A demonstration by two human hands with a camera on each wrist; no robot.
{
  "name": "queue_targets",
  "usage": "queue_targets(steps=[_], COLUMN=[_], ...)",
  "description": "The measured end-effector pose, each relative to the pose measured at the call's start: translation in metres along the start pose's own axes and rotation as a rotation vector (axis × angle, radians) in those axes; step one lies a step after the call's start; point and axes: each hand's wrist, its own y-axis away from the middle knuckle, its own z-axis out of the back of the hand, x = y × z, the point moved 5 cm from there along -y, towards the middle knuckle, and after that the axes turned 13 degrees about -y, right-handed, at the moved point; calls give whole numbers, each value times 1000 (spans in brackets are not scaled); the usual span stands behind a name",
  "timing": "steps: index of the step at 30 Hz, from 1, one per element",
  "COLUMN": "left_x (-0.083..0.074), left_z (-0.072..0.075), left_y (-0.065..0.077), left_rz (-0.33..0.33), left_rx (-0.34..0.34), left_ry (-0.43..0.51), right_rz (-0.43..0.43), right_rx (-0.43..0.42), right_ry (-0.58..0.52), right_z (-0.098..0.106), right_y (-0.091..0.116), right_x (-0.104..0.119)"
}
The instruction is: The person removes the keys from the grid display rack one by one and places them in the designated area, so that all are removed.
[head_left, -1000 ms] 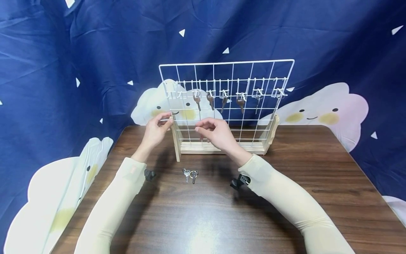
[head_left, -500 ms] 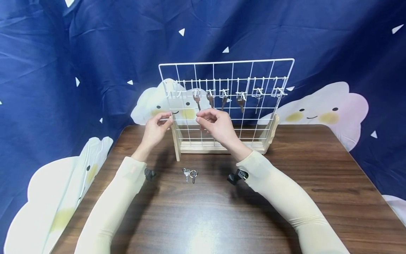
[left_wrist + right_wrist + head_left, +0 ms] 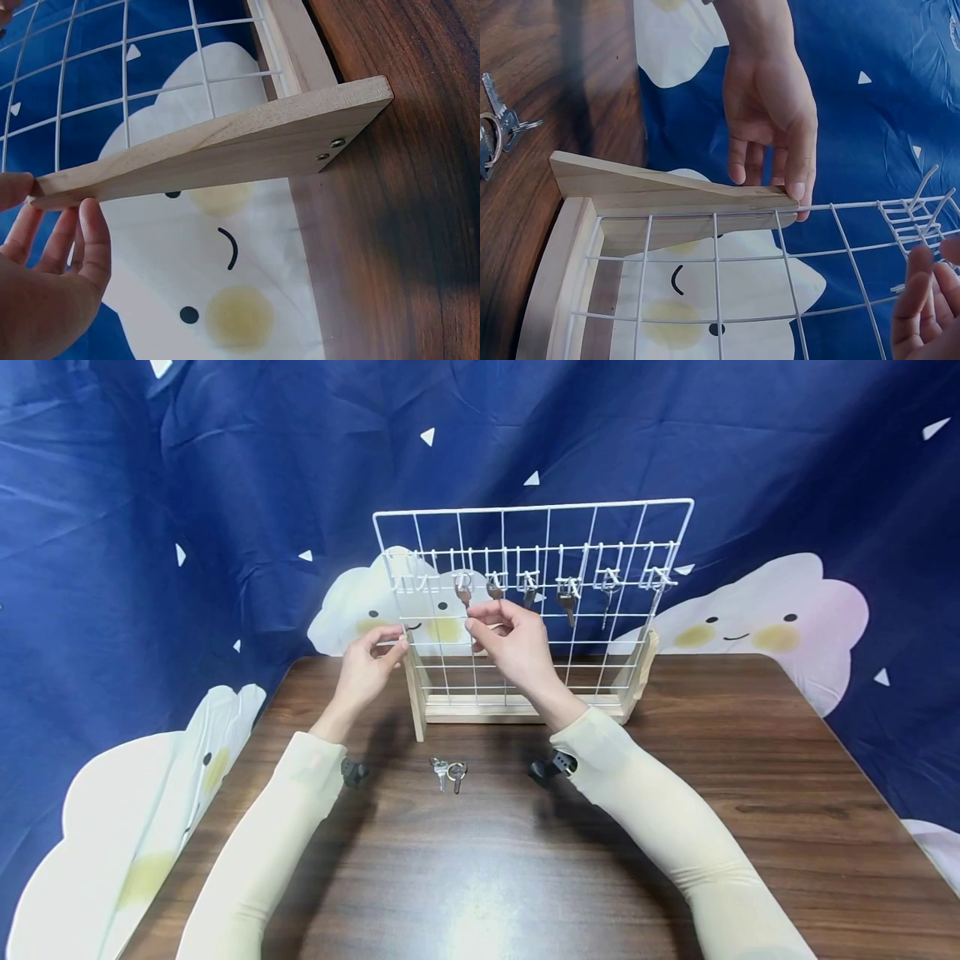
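Observation:
A white wire grid rack (image 3: pixel 525 643) stands in a wooden frame, with keys hanging from hooks across its upper half. My left hand (image 3: pixel 366 668) holds the top end of the left wooden side support (image 3: pixel 225 146), thumb on one face and fingers on the other. In front of the grid is my right hand (image 3: pixel 517 643), fingers bent and thumb a little apart from the index finger. Its fingertips are right at the lower end of the leftmost hanging key (image 3: pixel 462 592); nothing shows held between them. The right wrist view catches only part of this hand, at its right edge.
Two keys (image 3: pixel 448 773) with rings lie on the brown wooden table (image 3: pixel 480 852), in front of the rack. More keys hang to the right, such as a brown one (image 3: pixel 567 602). A blue curtain (image 3: pixel 262 460) with cloud prints hangs behind.
My right hand has risen along the front of the grid, from below the hanging keys up to the leftmost key's lower end. The left hand has stayed on the side support.

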Motion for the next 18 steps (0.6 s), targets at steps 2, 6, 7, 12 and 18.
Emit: queue_targets(steps=[2, 6, 7, 12, 18], left_x=[0, 0, 0, 0, 0], left_z=[0, 0, 0, 0, 0], left_y=[0, 0, 0, 0, 0], left_rz=[2, 5, 4, -11, -9], left_rx=[-1, -1, -2, -4, -1], left_ry=[4, 6, 7, 12, 2], right_rz=[11, 19, 19, 30, 47], right_rx=[-17, -54, -62, -94, -96], right_ry=[-16, -45, -49, -36, -2], right_z=[-1, -1, -1, -1, -4], right_y=[-2, -5, -5, -7, -9], right_x=[0, 1, 1, -1, -2])
